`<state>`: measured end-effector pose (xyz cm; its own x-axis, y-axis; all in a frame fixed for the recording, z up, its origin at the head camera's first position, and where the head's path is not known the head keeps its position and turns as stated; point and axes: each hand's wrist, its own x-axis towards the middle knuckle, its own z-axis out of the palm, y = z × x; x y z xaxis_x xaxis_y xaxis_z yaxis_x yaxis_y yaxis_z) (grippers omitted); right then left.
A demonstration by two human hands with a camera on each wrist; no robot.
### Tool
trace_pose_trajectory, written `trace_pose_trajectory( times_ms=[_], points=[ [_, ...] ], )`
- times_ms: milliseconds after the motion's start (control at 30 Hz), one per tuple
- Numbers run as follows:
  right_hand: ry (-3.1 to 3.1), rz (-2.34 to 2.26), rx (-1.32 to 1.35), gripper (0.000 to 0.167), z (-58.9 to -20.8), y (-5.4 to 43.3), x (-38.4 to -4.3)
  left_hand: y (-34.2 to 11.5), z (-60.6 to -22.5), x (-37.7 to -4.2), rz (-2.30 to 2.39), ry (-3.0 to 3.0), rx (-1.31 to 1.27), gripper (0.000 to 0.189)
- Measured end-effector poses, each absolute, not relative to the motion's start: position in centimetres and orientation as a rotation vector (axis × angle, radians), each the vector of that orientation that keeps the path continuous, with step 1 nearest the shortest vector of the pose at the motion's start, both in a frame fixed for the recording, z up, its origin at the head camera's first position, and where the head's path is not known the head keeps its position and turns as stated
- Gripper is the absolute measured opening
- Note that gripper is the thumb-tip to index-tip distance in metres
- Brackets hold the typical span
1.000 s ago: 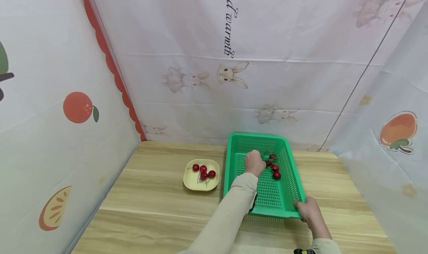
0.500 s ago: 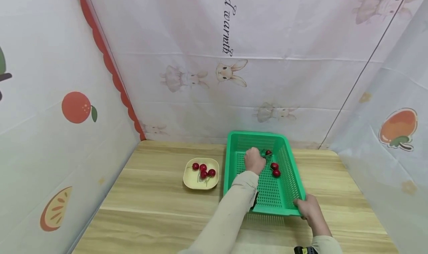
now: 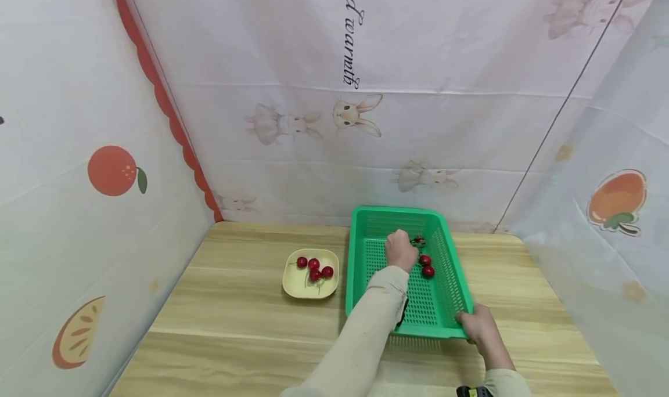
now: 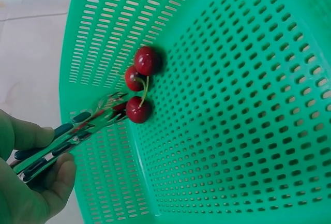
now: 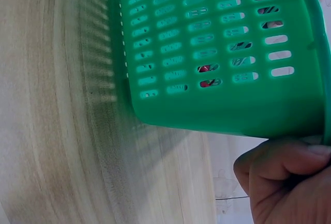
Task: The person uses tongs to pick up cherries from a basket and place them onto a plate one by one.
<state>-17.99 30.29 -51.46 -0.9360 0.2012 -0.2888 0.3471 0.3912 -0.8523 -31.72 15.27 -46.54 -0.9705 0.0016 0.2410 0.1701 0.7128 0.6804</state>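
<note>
My left hand [image 3: 400,251] reaches into a green perforated plastic basket [image 3: 359,228] and grips a pair of metal tongs [image 4: 63,129] with dark slots along the arms. Red cherries [image 4: 148,60] cluster against the basket's far wall, some with stems. The tong tips reach this cluster beside the lowest cherry [image 4: 138,110], and dark red shows between them; I cannot tell whether a cherry is pinched there. My right hand [image 3: 478,325] grips the basket's rim at its near right corner, thumb on top in the right wrist view.
A pale yellow square dish [image 3: 296,289] with several cherries [image 3: 315,275] stands left of the basket on the wood-patterned table [image 3: 235,321]. Printed white curtains [image 3: 292,194] close in the back and both sides. The basket's tall walls surround the tongs.
The tongs have shifted slightly among the cherries, and fewer cherries show beside them than a second ago. The right hand keeps its grip on the rim. The head view has swung slightly.
</note>
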Motion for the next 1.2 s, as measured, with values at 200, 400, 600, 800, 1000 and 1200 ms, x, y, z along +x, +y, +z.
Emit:
trace_pose_trajectory(
  times_ms=[200,400,600,800,1000,1200],
  points=[
    [2.514,-1.572,0.498,0.042,-51.5,30.2,-18.0,14.7,-45.7,-32.0,-1.107,-2.676,-0.136,0.055],
    [2.516,-1.577,0.496,0.041,-51.4,30.2,-17.9,14.2,-44.4,-31.8,-1.107,-2.696,-0.135,0.054],
    [2.501,-1.567,0.502,0.041,-51.3,30.1,-17.8,13.6,-43.7,-31.1,-1.093,-2.701,-0.137,0.053],
    [2.507,-1.566,0.524,0.042,-51.1,30.2,-17.7,12.8,-43.0,-30.9,-1.059,-2.676,-0.189,0.052],
    [2.496,-1.605,0.501,0.043,-51.5,30.0,-17.9,11.4,-42.5,-30.4,-1.038,-2.647,-0.235,0.051],
    [2.499,-1.593,0.496,0.044,-51.5,30.2,-17.9,10.9,-41.7,-29.6,-1.051,-2.647,-0.279,0.049]
  ],
)
